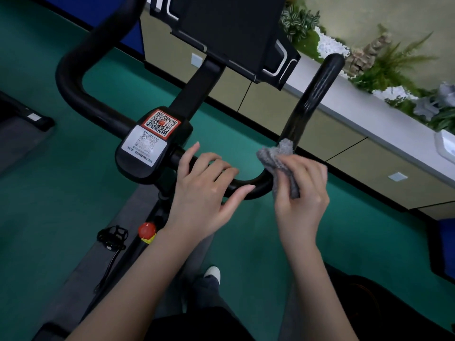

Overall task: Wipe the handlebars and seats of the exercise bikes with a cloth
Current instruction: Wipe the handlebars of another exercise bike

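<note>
Gripping cloth (277,157) against handlebar (310,94) bend, right hand (301,196); left hand (205,193) curled over it.

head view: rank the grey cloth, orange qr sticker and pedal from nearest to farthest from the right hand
1. grey cloth, gripped in the right hand.
2. orange qr sticker, on the centre housing, leftward.
3. pedal, low down, far left.
</note>
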Available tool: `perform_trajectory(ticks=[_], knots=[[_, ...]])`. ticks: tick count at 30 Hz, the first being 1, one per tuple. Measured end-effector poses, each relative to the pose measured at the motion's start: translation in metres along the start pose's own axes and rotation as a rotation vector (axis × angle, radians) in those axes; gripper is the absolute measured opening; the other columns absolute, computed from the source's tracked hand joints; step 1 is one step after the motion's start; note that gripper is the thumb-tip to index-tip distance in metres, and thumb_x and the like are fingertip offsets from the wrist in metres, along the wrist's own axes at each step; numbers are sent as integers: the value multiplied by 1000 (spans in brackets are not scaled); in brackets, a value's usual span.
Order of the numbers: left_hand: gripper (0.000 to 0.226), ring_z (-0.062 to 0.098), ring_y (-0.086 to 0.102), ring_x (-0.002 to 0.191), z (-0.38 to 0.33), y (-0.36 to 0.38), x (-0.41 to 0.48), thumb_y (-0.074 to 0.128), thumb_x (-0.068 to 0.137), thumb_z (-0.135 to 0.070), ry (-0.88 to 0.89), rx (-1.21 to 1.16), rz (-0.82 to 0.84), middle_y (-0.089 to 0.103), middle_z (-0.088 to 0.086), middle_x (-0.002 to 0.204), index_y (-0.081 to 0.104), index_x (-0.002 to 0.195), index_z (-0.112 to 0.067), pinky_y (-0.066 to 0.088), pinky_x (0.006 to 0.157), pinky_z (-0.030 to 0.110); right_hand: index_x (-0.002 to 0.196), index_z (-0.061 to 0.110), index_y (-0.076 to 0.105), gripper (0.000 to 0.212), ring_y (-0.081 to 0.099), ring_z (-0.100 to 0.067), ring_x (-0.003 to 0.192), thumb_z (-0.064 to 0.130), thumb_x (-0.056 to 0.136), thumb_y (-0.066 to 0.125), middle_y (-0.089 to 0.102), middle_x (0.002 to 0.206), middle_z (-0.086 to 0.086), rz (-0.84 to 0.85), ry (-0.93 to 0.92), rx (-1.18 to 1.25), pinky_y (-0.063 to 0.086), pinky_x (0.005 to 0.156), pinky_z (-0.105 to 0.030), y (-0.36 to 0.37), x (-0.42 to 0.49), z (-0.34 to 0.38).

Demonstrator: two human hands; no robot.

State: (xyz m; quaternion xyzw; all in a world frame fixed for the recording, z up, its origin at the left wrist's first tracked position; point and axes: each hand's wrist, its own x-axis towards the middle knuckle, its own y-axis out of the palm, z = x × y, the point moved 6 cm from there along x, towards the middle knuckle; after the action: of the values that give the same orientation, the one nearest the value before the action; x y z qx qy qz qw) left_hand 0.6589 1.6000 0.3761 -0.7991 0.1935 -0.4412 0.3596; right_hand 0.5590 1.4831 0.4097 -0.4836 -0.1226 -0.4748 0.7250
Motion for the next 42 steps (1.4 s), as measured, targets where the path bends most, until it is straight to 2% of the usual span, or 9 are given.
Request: perform_trajectory(ticks=[13, 18, 23, 28, 31, 34, 36, 40, 42], knots=[[40, 26, 62, 90, -3, -5, 1, 51, 92, -46, 2, 28, 57, 68, -1, 88, 72, 92, -12, 32, 104, 43, 95, -3, 68, 17, 58, -25, 96, -12, 82, 61, 59, 98, -4, -97, 168, 154, 39, 91, -14, 1, 6, -17], [41, 25, 61, 91, -2, -3, 2, 49, 93, -48, -4, 40, 81, 67, -2, 89, 72, 94, -14, 31, 103, 40, 99, 0, 60, 16, 55, -13, 102, -7, 86, 56, 55, 103, -11, -295, 366, 302, 42, 92, -22, 7, -39, -8], [42, 25, 60, 89, -2, -2, 2, 49, 94, -49, -6, 35, 81, 66, -3, 88, 72, 93, -14, 30, 100, 38, 103, 11, 53, 16, 56, -31, 101, 3, 89, 53, 57, 104, -19, -429, 613, 437, 47, 93, -43, 15, -30, -29], [41, 25, 60, 89, -2, -1, 3, 48, 94, -48, -7, 35, 89, 66, -3, 89, 72, 94, -14, 30, 99, 37, 102, 21, 52, 19, 58, -17, 100, 6, 89, 54, 57, 103, -8, -476, 669, 508, 46, 91, -26, 18, -51, -17], [42, 24, 59, 89, -2, -2, 3, 47, 94, -49, -10, 25, 102, 66, -4, 89, 72, 94, -15, 29, 99, 37, 103, 11, 53, 17, 58, -10, 96, -1, 90, 55, 58, 99, -2, -454, 676, 524, 46, 90, -23, 18, -39, -30], [42, 24, 59, 90, -3, -2, 2, 48, 93, -49, -14, 21, 111, 66, -3, 90, 72, 94, -14, 29, 100, 38, 100, 11, 57, 21, 59, -21, 97, -6, 87, 57, 60, 101, -11, -352, 585, 475, 47, 90, -31, 12, -10, -40], [40, 24, 60, 92, -3, -3, 3, 50, 92, -48, -18, 15, 111, 66, -3, 91, 72, 95, -14, 29, 102, 41, 98, 7, 64, 21, 60, -27, 98, -7, 83, 60, 63, 100, -10, -228, 385, 370, 48, 90, -34, 7, 6, -32], [39, 22, 60, 101, -4, -4, 1, 53, 91, -50, -33, -2, 102, 66, -3, 96, 72, 97, -16, 24, 108, 46, 95, 1, 71, 19, 56, -24, 95, -9, 80, 65, 67, 96, -2, 85, -41, 204, 44, 90, -25, 5, 18, -9], [39, 21, 59, 104, -7, -3, 1, 53, 90, -52, -38, -12, 90, 66, -5, 97, 73, 95, -19, 21, 110, 46, 97, 2, 71, 18, 54, -23, 95, -6, 82, 65, 66, 95, 1, 217, -127, 136, 41, 89, -19, 6, 28, -8]])
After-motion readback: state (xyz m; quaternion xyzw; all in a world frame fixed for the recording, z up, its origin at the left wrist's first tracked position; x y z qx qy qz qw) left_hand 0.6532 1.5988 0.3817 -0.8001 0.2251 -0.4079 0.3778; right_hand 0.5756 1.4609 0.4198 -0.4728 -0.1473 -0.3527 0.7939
